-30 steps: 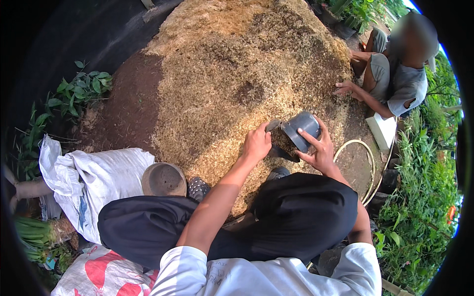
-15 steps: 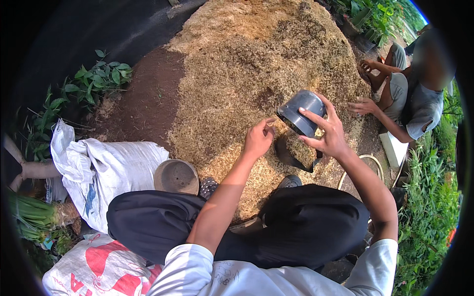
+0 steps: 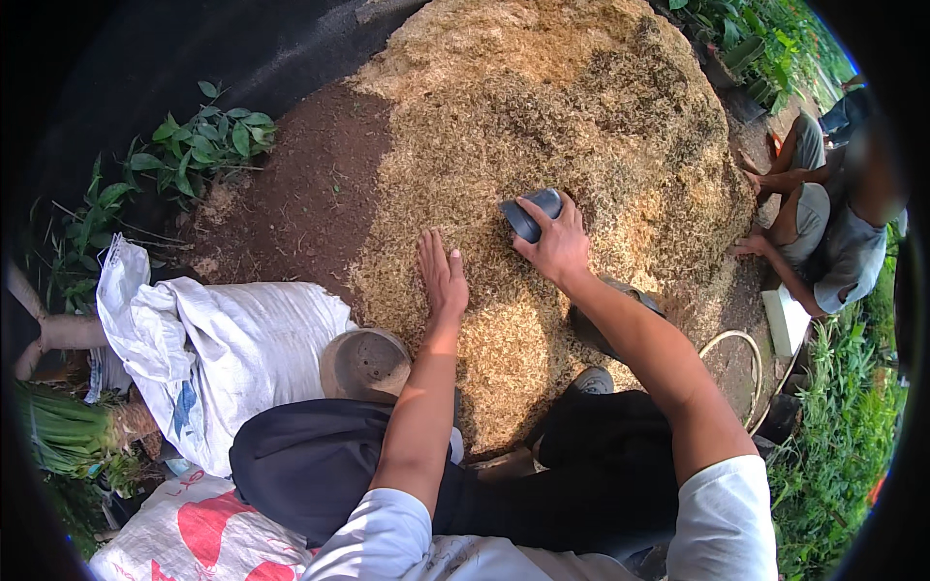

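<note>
My right hand (image 3: 562, 244) grips a small dark plastic plant pot (image 3: 524, 219), tilted on its side at the pile of pale, sawdust-like shavings (image 3: 484, 145). Whether the pot's rim digs into the shavings I cannot tell, and its inside is hidden. To its left, my left hand (image 3: 445, 281) lies flat with fingers stretched, over or on the shavings, holding nothing. A larger dark container (image 3: 593, 334) stands partly covered by my right forearm, near my right foot.
A greyish round pot (image 3: 365, 364) sits by my left knee, next to a white sack (image 3: 242, 339). Dark soil (image 3: 300, 184) borders the pile's left side. At the far right another person (image 3: 852, 242) sits with hands at the pile. A pale hose (image 3: 756, 363) curls at right.
My right hand has carried the small pot from above the dark container, leftward and farther out to the shavings. My left hand has moved left and straightened its fingers. The other person's hands have lowered.
</note>
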Motion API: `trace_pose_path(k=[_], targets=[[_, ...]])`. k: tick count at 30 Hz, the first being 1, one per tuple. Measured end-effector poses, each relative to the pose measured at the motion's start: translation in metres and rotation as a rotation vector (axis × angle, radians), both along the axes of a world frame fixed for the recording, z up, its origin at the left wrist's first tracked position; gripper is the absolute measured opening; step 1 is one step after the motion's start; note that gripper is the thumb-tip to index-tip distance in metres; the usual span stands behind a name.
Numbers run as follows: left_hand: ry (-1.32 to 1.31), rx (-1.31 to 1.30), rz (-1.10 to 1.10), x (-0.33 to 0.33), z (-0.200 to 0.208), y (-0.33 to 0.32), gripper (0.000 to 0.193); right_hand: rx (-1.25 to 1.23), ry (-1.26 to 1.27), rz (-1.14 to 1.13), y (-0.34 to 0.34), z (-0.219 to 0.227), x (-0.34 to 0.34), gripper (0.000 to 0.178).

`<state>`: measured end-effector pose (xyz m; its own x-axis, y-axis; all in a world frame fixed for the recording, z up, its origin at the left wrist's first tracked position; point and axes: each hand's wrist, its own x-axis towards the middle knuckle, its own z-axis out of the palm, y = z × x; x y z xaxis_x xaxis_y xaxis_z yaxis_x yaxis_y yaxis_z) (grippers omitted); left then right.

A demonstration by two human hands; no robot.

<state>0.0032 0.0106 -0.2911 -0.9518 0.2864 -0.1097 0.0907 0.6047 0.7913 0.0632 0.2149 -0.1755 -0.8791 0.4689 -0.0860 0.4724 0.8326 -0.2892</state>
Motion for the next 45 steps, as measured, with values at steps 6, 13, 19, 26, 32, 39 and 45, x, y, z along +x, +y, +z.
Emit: trace_pose_path(k=[6, 13, 19, 26, 32, 39, 45], targets=[[-0.019, 0.276, -0.049, -0.003, -0.012, 0.023, 0.064, -0.222, 0.066, -0.130, -0.025, -0.009, -0.009, 0.068], [-0.028, 0.506, 0.015, -0.008, -0.013, 0.020, 0.063, -0.268, 0.320, -0.150, -0.040, -0.025, -0.027, 0.066], [0.216, 0.184, 0.215, -0.030, 0.000, -0.001, 0.062, -0.098, 0.460, 0.077, -0.029, -0.030, -0.036, 0.071], [-0.081, 0.314, 0.057, -0.043, -0.011, 0.027, 0.066, -0.148, 0.435, 0.048, -0.035, -0.038, -0.039, 0.074], [-0.002, 0.514, 0.056, -0.047, -0.010, 0.040, 0.074, -0.414, 0.349, -0.018, -0.041, -0.033, -0.037, 0.072], [0.091, 0.324, 0.050, -0.048, 0.006, 0.036, 0.077, -0.485, 0.331, -0.009, -0.047, -0.029, -0.041, 0.074], [0.207, 0.417, -0.089, -0.047, 0.010, 0.027, 0.072, -0.666, 0.251, -0.088, -0.050, -0.038, -0.039, 0.075]])
